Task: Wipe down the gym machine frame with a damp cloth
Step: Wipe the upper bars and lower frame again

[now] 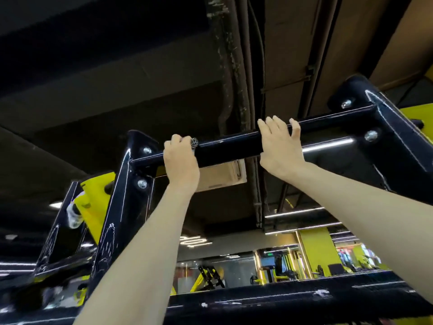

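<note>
Overhead runs the machine frame's glossy black crossbar [225,146], bolted at each end to black uprights. My left hand [180,163], wearing a ring, grips the bar near its left end with the fingers curled over the top. My right hand [278,146] rests on the bar further right, palm against it, fingers stretched fairly straight over its upper edge. No cloth shows in either hand; anything under the palms is hidden.
The left upright [117,207] and right upright [396,137] slope away from the bar. A lower black beam [281,299] crosses below my forearms. Yellow machine parts [93,202] sit at the left. Dark ceiling pipes [234,66] run above, and more gym equipment stands far behind.
</note>
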Demonstrator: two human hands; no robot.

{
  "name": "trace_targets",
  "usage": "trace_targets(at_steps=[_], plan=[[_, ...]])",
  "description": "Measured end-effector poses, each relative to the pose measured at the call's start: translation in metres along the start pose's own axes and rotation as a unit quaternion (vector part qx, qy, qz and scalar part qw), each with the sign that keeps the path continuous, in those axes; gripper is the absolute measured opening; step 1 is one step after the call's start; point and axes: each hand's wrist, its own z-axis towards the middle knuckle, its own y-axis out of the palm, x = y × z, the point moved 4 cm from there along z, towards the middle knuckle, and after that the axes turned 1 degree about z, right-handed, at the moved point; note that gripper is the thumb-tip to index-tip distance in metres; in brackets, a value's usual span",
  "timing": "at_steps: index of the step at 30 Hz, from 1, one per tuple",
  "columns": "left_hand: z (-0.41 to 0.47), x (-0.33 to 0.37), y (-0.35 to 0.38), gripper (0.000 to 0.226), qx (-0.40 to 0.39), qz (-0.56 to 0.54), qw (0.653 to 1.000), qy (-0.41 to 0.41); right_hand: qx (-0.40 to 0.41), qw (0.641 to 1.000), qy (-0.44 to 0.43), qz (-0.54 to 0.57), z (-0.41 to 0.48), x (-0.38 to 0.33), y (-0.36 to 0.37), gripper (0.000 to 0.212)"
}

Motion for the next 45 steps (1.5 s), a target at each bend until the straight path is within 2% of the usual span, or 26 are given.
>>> trace_targets(at_steps=[2,4,7,9,10,12,14,15,17,19,20,22,24,27,29,31,33,35,38,41,43,45], plan=[[0.002,0.017,0.005,0.023,-0.003,-0.024,1.000,-0.010,-0.005,1.000,-0.004,0.001,0.002,-0.010,0.002,0.072],[-0.013,0.059,0.011,0.023,-0.030,-0.095,0.993,0.070,-0.022,1.000,-0.009,0.003,0.004,-0.022,0.005,0.070],[-0.034,0.069,0.015,0.047,-0.051,-0.138,0.968,0.204,-0.042,0.999,-0.023,0.008,0.010,-0.037,0.006,0.069],[-0.036,0.035,0.011,0.060,-0.020,-0.074,0.965,0.251,-0.053,0.998,-0.026,0.019,0.012,-0.041,0.005,0.069],[-0.038,0.016,0.010,0.064,0.001,-0.039,0.969,0.242,-0.053,0.998,-0.032,0.023,0.012,-0.043,0.005,0.069],[-0.042,-0.001,0.011,0.065,0.014,-0.050,0.990,0.135,-0.059,0.997,-0.048,0.019,0.011,-0.044,0.005,0.070],[-0.046,0.025,0.019,0.064,-0.001,-0.071,0.996,0.055,-0.077,0.995,-0.057,0.009,0.010,-0.043,0.004,0.071],[-0.047,0.043,0.021,0.063,-0.008,-0.082,0.995,0.062,-0.084,0.995,-0.058,0.009,0.010,-0.042,0.004,0.071],[-0.045,0.064,0.022,0.064,0.021,-0.059,0.986,0.152,-0.083,0.995,-0.056,0.017,0.013,-0.039,0.001,0.067],[-0.039,0.050,0.019,0.066,0.025,-0.023,0.975,0.219,-0.082,0.994,-0.057,0.031,0.014,-0.037,-0.001,0.066],[-0.038,0.035,0.018,0.066,0.029,-0.008,0.975,0.218,-0.090,0.993,-0.060,0.039,0.013,-0.037,-0.001,0.068],[-0.041,0.014,0.016,0.063,0.030,-0.004,0.988,0.151,-0.098,0.992,-0.060,0.051,0.012,-0.035,0.000,0.070],[-0.039,0.032,0.019,0.059,0.005,-0.006,0.994,0.112,-0.100,0.992,-0.057,0.054,0.012,-0.035,0.000,0.070],[-0.033,0.076,0.024,0.057,-0.025,-0.019,0.980,0.195,-0.092,0.993,-0.055,0.056,0.013,-0.034,0.001,0.068],[-0.029,0.071,0.017,0.057,-0.048,-0.017,0.971,0.233,-0.093,0.993,-0.052,0.058,0.013,-0.034,-0.001,0.067],[-0.025,0.042,0.010,0.055,-0.038,0.017,0.975,0.218,-0.109,0.991,-0.049,0.065,0.013,-0.034,-0.003,0.068],[-0.023,0.020,0.006,0.050,-0.027,0.068,0.984,0.160,-0.107,0.990,-0.048,0.075,0.013,-0.034,-0.004,0.066],[-0.015,0.032,0.009,0.046,-0.040,0.117,0.981,0.149,-0.100,0.991,-0.045,0.074,0.013,-0.033,-0.004,0.066],[-0.015,0.074,0.014,0.045,-0.051,0.092,0.974,0.202,-0.101,0.992,-0.044,0.061,0.013,-0.035,0.000,0.069],[-0.019,0.061,0.004,0.050,-0.059,0.023,0.966,0.249,-0.083,0.994,-0.035,0.066,0.016,-0.034,-0.002,0.060],[-0.018,0.016,-0.005,0.045,-0.047,0.010,0.974,0.221,-0.077,0.995,-0.030,0.062,0.017,-0.036,-0.002,0.055],[-0.014,-0.035,-0.016,0.041,-0.024,-0.008,0.994,0.105,-0.070,0.997,-0.035,0.025,0.017,-0.044,-0.002,0.058]])
